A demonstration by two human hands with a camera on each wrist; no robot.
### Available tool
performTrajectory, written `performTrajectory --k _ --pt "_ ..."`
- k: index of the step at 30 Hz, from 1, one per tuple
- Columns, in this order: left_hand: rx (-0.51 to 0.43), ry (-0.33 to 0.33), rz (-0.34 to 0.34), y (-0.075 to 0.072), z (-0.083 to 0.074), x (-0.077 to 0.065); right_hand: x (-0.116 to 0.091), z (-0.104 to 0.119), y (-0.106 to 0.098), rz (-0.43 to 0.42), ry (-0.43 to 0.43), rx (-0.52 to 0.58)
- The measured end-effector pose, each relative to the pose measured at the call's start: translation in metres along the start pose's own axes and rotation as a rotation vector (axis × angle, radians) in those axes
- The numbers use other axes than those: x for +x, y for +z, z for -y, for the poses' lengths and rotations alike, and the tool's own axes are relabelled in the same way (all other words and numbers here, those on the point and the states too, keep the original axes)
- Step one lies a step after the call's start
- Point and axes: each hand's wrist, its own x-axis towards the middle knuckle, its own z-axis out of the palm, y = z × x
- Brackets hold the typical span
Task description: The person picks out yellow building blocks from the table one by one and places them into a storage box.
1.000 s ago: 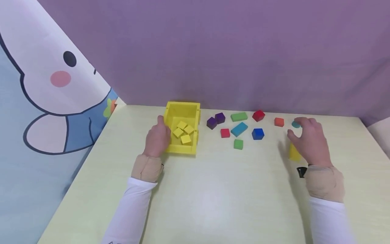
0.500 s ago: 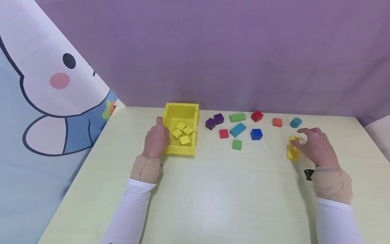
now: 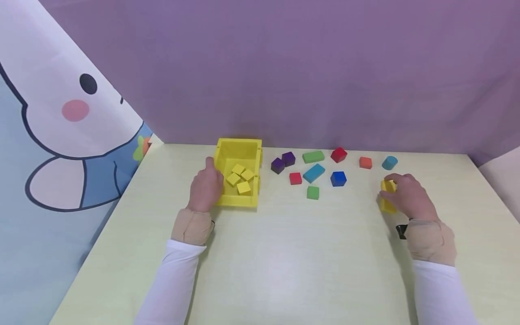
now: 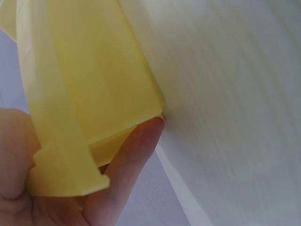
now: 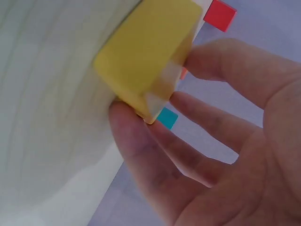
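Note:
My left hand (image 3: pixel 205 186) grips the left wall of a yellow bin (image 3: pixel 238 201). In the left wrist view, the fingers curl around the rim and underside of the bin (image 4: pixel 94 70). Several yellow cubes (image 3: pixel 243 188) lie inside it. At the right, my right hand (image 3: pixel 410 194) holds a small yellow box-shaped piece (image 3: pixel 388 207) on the table. Close up in the right wrist view, thumb and fingers stand around the yellow piece (image 5: pixel 141 56), on either side of its upper part. Its inner side is partly hidden by the fingers.
Between the hands lie two purple cubes (image 3: pixel 278 165), green blocks (image 3: pixel 313 156), a light blue block (image 3: pixel 314 173), red blocks (image 3: pixel 339 155) and a blue cube (image 3: pixel 338 178). An orange block (image 3: pixel 365 162) and a blue cylinder (image 3: pixel 390 163) sit beyond my right hand. A purple cloth (image 3: pixel 284 81) hangs behind.
My right hand has come down from near the blue cylinder to the yellow piece, and its fingers have closed in around it. My left hand stays on the bin.

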Motion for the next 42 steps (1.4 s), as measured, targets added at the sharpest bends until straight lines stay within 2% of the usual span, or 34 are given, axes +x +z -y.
performTrajectory --k 9,15,23,33,42 --pt "-0.001 -0.005 0.011 0.0 0.001 0.0 -0.001 0.003 0.002 -0.038 -0.047 -0.008" --pt "0.0 0.005 0.008 -0.001 0.001 0.0 -0.002 0.006 0.002 -0.15 -0.112 0.013" --pt "0.005 -0.004 -0.008 -0.002 0.001 0.001 0.001 0.033 -0.002 -0.223 -0.182 0.044" --pt "0.002 -0.001 0.007 0.002 -0.001 0.002 0.005 0.063 -0.009 -0.204 -0.167 0.104" --pt "-0.002 -0.015 0.015 0.0 -0.001 0.0 0.019 0.1 -0.009 -0.194 -0.215 0.171"
